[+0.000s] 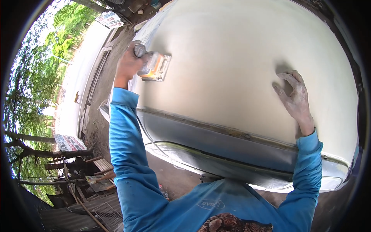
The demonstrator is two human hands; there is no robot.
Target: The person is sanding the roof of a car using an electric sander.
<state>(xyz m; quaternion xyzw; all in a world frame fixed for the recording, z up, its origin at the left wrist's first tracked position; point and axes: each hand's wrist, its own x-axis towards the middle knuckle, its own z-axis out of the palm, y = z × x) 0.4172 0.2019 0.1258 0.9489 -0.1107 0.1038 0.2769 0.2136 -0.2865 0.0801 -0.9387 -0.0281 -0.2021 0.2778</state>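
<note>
1. One sander [156, 67] is held by the left hand [129, 63], whose grip is wrapped around it.
2. The sander is placed on one pale vehicle roof [216, 65], near its left edge.
3. The right hand [295, 94] is held over the roof, grip loose, thumb and fingers apart.
4. Two signs [69, 142] are seen at the left.

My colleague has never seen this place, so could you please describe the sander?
Find the large cream panel. Near its left edge, the left hand grips the sander, which has a flat pad. It is the only tool there, and orange shows on its body.
</note>
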